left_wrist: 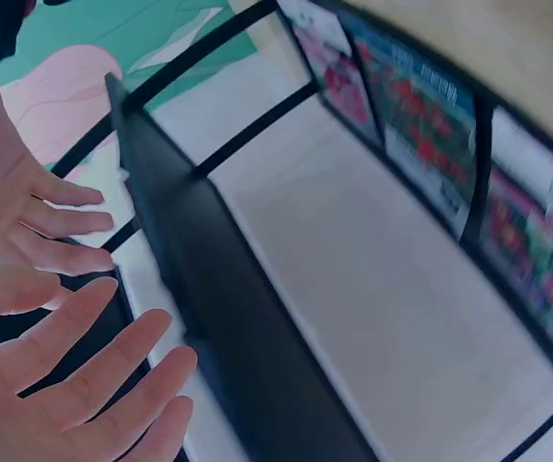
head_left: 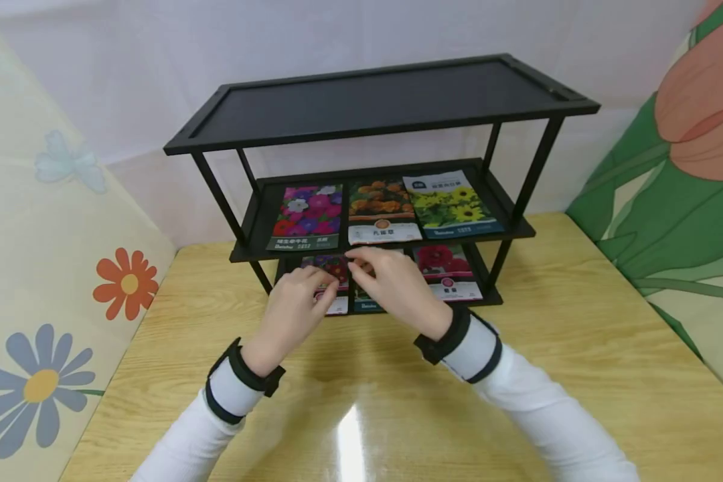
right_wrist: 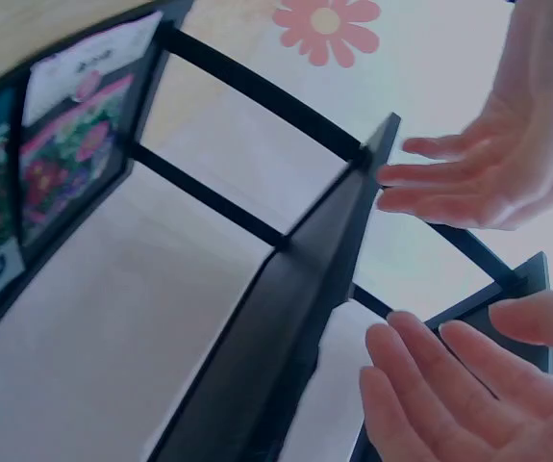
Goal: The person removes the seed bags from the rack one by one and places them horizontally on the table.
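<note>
On the rack [head_left: 373,104], middle shelf [head_left: 265,217] and bottom shelf [head_left: 479,274] each hold three flower packets [head_left: 310,217], layout seemingly complete; left hand [head_left: 289,309] and right hand [head_left: 400,284] hover before it, relaxed, empty.

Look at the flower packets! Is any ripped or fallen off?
Nothing stands out. The three upper packets lie side by side on the black rack, with no rips showing. The left hand and right hand partly hide the lower packets.

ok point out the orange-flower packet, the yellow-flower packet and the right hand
Orange-flower packet [head_left: 383,210]: head view, middle of its front
Yellow-flower packet [head_left: 452,204]: head view, middle of its front
Right hand [head_left: 397,284]: head view, back of the hand
</note>
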Demonstrator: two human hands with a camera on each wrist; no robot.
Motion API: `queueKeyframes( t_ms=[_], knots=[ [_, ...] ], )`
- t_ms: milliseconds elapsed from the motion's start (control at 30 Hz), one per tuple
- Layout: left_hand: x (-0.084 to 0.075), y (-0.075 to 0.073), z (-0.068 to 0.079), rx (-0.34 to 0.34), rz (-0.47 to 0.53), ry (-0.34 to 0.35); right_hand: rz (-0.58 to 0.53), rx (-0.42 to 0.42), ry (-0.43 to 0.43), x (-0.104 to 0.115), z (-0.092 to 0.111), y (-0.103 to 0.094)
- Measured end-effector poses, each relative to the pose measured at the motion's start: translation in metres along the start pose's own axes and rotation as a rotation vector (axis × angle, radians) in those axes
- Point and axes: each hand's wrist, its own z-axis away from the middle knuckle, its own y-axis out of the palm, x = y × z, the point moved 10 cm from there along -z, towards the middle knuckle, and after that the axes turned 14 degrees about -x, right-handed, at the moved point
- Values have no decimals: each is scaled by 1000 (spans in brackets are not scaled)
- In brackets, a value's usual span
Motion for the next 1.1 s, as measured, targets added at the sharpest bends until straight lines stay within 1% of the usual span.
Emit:
queueKeyframes(
  t_ms=[67, 167, 233, 300, 400, 467, 567, 667, 733, 833, 933, 1000, 1100],
  knots=[
    [5, -10, -9, -23, 12, -11, -28, 11, 9, 4, -11, 0],
    [19, -22, -22, -57, 13, -42, -62, 29, 43, 5, -30, 2],
    [32, -27, -31, -64, 2, -87, -81, 40, 78, 3, -43, 6],
    [47, -29, -38, -42, 9, -156, -84, 47, 109, 0, -54, 10],
    [68, -25, -45, 21, 29, -272, -89, 61, 164, -7, -69, 18],
    [80, -20, -48, 70, 40, -336, -83, 74, 194, -10, -77, 22],
    [94, -15, -52, 113, 42, -398, -76, 103, 216, -14, -84, 30],
    [105, -10, -54, 142, 26, -431, -65, 133, 222, -17, -88, 37],
    [110, -7, -55, 163, 6, -438, -77, 146, 235, -20, -90, 41],
    [118, -1, -55, 194, -25, -436, -78, 149, 267, -27, -92, 45],
    [126, 4, -55, 210, -34, -464, -70, 131, 302, -33, -94, 45],
    [134, 5, -53, 219, -19, -523, -75, 130, 325, -35, -95, 46],
    [143, 7, -50, 236, 42, -654, -126, 132, 370, -38, -96, 46]
  ],
)
